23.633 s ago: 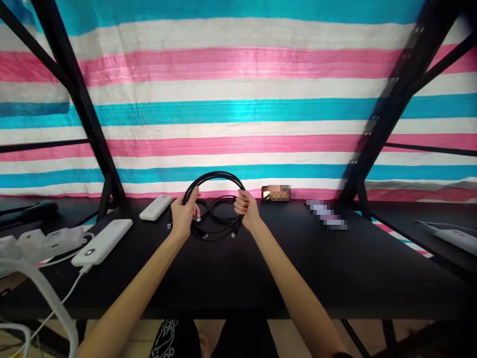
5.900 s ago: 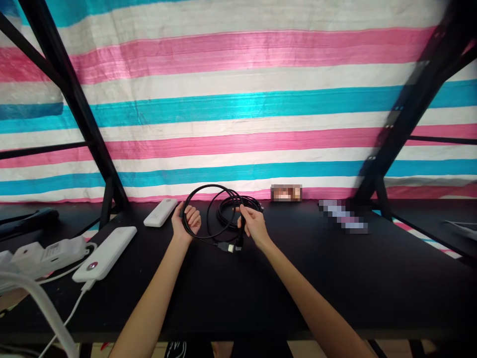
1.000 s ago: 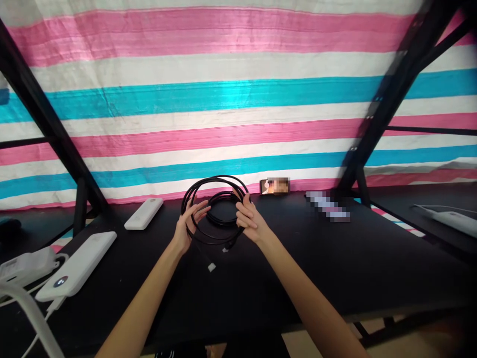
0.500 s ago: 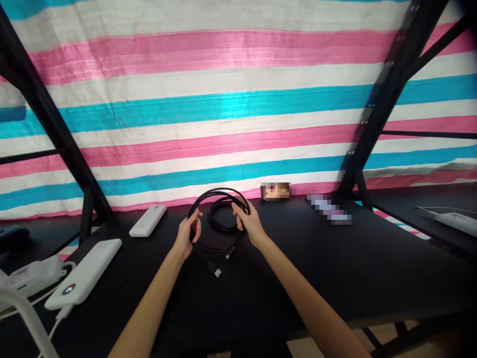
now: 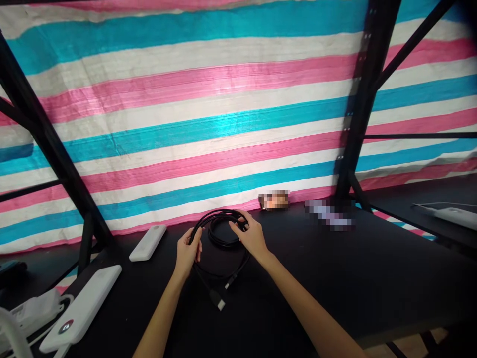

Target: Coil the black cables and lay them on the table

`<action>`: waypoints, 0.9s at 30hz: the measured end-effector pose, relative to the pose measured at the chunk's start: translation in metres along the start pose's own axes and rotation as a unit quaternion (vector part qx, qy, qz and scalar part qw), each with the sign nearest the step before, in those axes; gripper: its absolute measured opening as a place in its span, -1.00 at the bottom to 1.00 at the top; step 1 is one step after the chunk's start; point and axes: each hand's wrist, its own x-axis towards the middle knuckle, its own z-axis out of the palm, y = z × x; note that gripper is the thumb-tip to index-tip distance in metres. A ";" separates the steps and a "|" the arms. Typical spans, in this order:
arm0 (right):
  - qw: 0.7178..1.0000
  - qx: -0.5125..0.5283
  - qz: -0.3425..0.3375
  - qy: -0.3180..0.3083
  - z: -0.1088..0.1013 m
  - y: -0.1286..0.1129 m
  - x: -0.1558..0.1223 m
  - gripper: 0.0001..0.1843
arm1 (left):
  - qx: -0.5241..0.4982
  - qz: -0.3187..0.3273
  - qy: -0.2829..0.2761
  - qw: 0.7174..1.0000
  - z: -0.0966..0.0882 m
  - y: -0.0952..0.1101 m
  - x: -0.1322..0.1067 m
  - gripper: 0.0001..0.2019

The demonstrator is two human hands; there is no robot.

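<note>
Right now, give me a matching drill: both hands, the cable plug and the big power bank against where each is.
Things:
1 left hand
2 right hand
3 cable plug
4 large power bank

Places:
A white, at the near left of the table
B closed on the left side of the black cable coil
C loose end, nearer the person than both hands
D gripping the coil's upper right

Pairs: 1-B, 2-D, 3-C, 4-A
</note>
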 end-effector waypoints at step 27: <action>0.979 0.141 0.142 -0.036 0.007 -0.008 0.000 -0.73 | -0.077 -0.052 0.030 0.995 0.007 -0.003 -0.002 -0.57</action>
